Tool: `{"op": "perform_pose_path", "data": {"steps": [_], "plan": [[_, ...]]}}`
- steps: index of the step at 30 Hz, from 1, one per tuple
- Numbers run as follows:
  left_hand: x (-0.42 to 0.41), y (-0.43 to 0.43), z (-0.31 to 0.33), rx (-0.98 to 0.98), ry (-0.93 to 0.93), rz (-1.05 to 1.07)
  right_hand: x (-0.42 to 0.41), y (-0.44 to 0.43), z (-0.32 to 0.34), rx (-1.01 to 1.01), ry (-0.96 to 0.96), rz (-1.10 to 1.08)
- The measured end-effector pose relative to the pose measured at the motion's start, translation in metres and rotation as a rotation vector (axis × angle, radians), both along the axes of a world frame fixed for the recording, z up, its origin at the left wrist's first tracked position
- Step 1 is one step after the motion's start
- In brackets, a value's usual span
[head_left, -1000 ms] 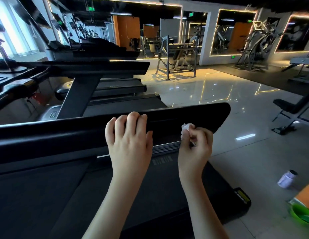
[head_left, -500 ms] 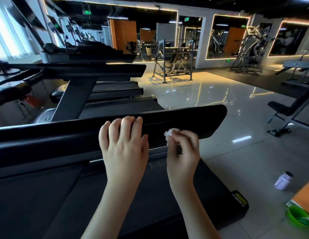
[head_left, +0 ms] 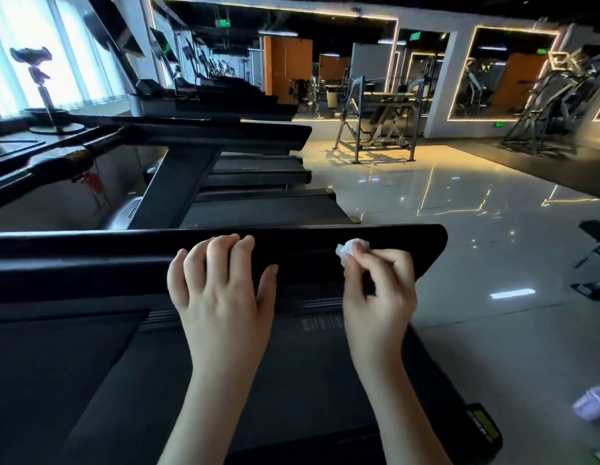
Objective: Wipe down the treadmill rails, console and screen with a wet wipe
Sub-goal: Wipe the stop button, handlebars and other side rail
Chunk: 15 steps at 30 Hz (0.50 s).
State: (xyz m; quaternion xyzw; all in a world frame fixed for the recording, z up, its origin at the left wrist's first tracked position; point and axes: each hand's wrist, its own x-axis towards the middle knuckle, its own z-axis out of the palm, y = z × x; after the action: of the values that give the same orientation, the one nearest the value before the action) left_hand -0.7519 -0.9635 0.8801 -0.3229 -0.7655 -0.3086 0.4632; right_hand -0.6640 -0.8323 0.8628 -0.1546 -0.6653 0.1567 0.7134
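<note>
In the middle of the frame a black rail [head_left: 90, 260] of the treadmill runs from the left edge to a rounded end at centre right. The left grip [head_left: 221, 297] rests on it at centre, its four fingers curled over the rail's top edge and the thumb spread out against the near face. Just to the right, the right grip [head_left: 379, 290] pinches a crumpled white wet wipe [head_left: 352, 250] between thumb and fingertips, with the wad against the rail's near face close to its top edge. The two grips are near each other but apart. Below them, the dark treadmill deck [head_left: 291, 380] fills the lower frame. At lower right a blurred pale bottle [head_left: 593, 402] lies on the glossy floor [head_left: 459, 213]. More treadmills [head_left: 224, 135] line the upper left.
</note>
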Motion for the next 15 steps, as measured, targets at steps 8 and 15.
{"op": "perform_pose_path", "data": {"steps": [8, 15], "plan": [[0.003, 0.003, -0.001, -0.006, -0.001, 0.05, -0.005, -0.012, -0.018, 0.052, -0.035, 0.102], [0.003, 0.006, -0.004, 0.011, 0.006, 0.047, 0.002, -0.001, -0.033, -0.037, 0.052, -0.009]]}}
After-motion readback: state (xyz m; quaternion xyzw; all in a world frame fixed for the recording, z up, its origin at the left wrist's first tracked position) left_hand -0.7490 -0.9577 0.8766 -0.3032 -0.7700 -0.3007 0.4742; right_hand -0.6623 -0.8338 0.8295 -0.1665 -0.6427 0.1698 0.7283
